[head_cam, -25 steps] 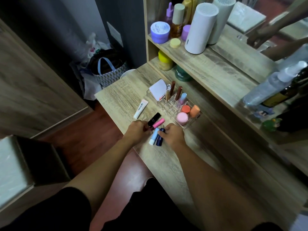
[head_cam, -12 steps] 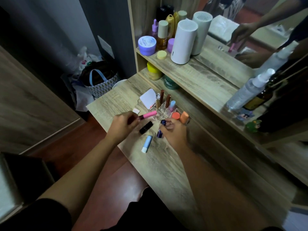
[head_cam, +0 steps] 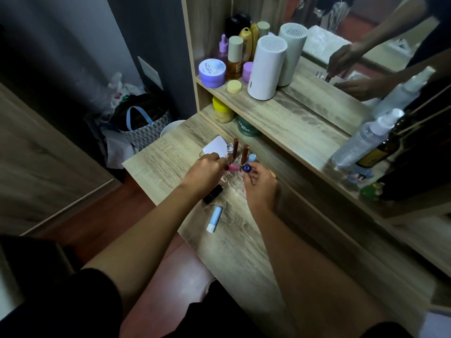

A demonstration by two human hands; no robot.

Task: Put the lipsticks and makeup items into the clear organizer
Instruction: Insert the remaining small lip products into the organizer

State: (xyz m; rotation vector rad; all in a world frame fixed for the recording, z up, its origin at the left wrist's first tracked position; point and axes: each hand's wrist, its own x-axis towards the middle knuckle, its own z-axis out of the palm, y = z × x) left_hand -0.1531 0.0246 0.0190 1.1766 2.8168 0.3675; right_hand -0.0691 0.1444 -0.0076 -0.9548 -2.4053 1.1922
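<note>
Lifting now: both tubes have left the desk since a second ago, so we're mid-drop. Our left hand [head_cam: 207, 168] pinches the pink lipstick [head_cam: 231, 168], our right hand [head_cam: 258, 181] grips the dark blue one [head_cam: 246, 168], both right over the clear organizer [head_cam: 234, 185]. The black lipstick [head_cam: 213, 194] and light blue balm [head_cam: 214, 218] wait on the desk [head_cam: 170, 157], just beside our wrists.

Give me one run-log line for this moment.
left hand: holds pink lipstick | right hand: holds dark blue tube | both over clear organizer | on desk: black lipstick, light blue tube
</note>
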